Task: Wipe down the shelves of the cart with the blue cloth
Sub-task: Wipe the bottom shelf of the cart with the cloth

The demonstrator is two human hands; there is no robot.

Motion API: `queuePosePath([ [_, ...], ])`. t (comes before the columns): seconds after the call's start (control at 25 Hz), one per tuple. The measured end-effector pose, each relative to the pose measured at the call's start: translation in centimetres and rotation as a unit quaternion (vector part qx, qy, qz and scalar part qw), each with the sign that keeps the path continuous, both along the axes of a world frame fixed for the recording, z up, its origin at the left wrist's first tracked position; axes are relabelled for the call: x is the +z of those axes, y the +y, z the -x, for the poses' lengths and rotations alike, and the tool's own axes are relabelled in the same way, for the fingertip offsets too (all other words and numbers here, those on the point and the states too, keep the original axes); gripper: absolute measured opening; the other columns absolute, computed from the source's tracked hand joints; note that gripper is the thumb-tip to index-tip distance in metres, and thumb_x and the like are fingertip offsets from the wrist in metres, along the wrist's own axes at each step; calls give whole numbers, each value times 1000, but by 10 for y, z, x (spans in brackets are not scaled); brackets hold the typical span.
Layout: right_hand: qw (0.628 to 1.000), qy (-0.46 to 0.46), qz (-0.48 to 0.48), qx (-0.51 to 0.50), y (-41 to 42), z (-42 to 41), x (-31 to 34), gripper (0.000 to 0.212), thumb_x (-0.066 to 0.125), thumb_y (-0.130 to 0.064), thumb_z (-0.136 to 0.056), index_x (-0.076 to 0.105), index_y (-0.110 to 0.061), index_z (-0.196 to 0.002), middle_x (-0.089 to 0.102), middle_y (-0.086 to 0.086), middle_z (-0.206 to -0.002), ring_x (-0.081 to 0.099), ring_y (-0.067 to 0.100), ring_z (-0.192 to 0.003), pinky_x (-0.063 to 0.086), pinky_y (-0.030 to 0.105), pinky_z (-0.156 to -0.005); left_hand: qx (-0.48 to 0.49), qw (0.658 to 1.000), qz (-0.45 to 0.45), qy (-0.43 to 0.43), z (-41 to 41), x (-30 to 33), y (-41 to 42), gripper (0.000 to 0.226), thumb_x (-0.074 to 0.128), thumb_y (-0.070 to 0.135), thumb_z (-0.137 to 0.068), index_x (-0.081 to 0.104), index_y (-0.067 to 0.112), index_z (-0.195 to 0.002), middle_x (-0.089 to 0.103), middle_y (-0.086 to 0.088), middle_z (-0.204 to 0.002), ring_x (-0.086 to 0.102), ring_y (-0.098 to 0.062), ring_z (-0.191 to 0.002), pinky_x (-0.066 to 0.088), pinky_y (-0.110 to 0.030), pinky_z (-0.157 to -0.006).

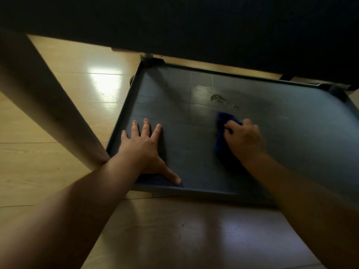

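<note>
The cart's bottom shelf is a dark grey tray with a raised rim, low above the floor. My right hand presses the blue cloth onto the middle of the shelf, fingers closed over it. Just beyond the cloth lies a small wet patch with a few droplets. My left hand lies flat on the shelf's near-left part, fingers spread and thumb along the front rim, holding nothing. The underside of the cart's upper shelf fills the top of the view, dark.
A pale cart leg slants down the left side, meeting the floor near the shelf's front-left corner. Glossy wooden floor surrounds the cart. A cart post stands at the shelf's far-left corner.
</note>
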State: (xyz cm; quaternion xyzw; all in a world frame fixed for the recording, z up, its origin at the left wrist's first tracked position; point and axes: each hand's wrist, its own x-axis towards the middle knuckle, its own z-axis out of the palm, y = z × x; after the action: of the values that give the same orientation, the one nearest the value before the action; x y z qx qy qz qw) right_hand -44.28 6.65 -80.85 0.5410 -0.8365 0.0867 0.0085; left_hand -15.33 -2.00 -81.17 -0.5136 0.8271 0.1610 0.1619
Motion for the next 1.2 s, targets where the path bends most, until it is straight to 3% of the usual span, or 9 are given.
queuePosePath([
  [0.12, 985, 11, -38, -170, 53, 65, 8, 31, 44, -41, -98, 59, -29, -123, 49, 20, -115, 49, 46, -104, 45, 49, -83, -1, 1000, 0, 1, 1, 2, 2, 185, 48, 112, -6, -27, 36, -157, -29, -10, -170, -25, -44, -154, -5, -71, -122],
  [0.24, 973, -1, -54, -226, 67, 82, 16, 37, 50, -46, -96, 55, -31, -129, 49, 23, -124, 48, 49, -111, 45, 53, -89, 1, 1000, -10, -4, 3, 9, 3, 184, 55, 111, -12, -25, 35, -159, -27, -11, -171, -24, -45, -154, -4, -72, -122],
  [0.36, 948, -161, 42, -271, 58, 76, 24, 60, 58, -51, -89, 41, -28, -141, 46, 22, -139, 52, 45, -118, 46, 47, -88, -6, 1000, -11, -13, 6, 19, 8, 180, 65, 105, -22, -19, 30, -162, -20, -13, -173, -17, -46, -156, 1, -72, -123],
  [0.52, 837, -374, 78, -391, 48, 76, 38, 67, 74, -30, -77, 52, -2, -135, 57, 23, -135, 60, 41, -114, 53, 49, -92, -72, 996, -9, 58, 14, 29, 21, 158, 85, 84, -53, -11, 26, -164, -10, -8, -175, -2, -38, -160, 6, -64, -126],
  [0.72, 857, -449, 83, -238, 32, 26, 75, 61, 75, -29, -78, 55, -15, -134, 60, 13, -128, 60, 32, -106, 53, 46, -85, -23, 966, -32, 255, 33, 49, 32, 120, 87, 58, -78, 11, 26, -165, 15, -5, -173, 28, -33, -154, 33, -53, -124],
  [0.8, 835, -521, 88, -155, 25, -17, 95, 49, 73, -23, -79, 61, -20, -126, 66, 11, -120, 65, 32, -104, 57, 51, -87, 13, 949, -73, 306, 36, 64, 35, 113, 87, 54, -80, 17, 26, -165, 24, -4, -170, 34, -31, -151, 38, -48, -119],
  [0.92, 809, -584, 37, -56, 32, -90, 124, 28, 67, -4, -79, 70, -25, -98, 76, 7, -95, 72, 30, -87, 62, 45, -71, 138, 836, -235, 476, 24, 91, 57, 85, 92, 39, -81, 45, 27, -151, 62, 3, -140, 58, -24, -134, 51, -42, -110],
  [1.04, 787, -616, -41, -13, 62, -142, 166, 36, 69, 1, -81, 70, -28, -102, 76, 8, -105, 74, 28, -92, 62, 45, -78, 220, 744, -344, 529, -22, 132, 91, 74, 99, 28, -69, 62, 21, -132, 76, 0, -120, 73, -22, -111, 58, -47, -101],
  [1.2, 737, -655, -167, 31, 123, -182, 263, 57, 82, -11, -77, 59, -23, -128, 72, 2, -120, 70, 21, -108, 59, 38, -87, 179, 823, -324, 431, -98, 226, 141, 31, 91, 33, -82, 76, 26, -108, 81, 7, -99, 75, -9, -93, 61, -35, -84],
])
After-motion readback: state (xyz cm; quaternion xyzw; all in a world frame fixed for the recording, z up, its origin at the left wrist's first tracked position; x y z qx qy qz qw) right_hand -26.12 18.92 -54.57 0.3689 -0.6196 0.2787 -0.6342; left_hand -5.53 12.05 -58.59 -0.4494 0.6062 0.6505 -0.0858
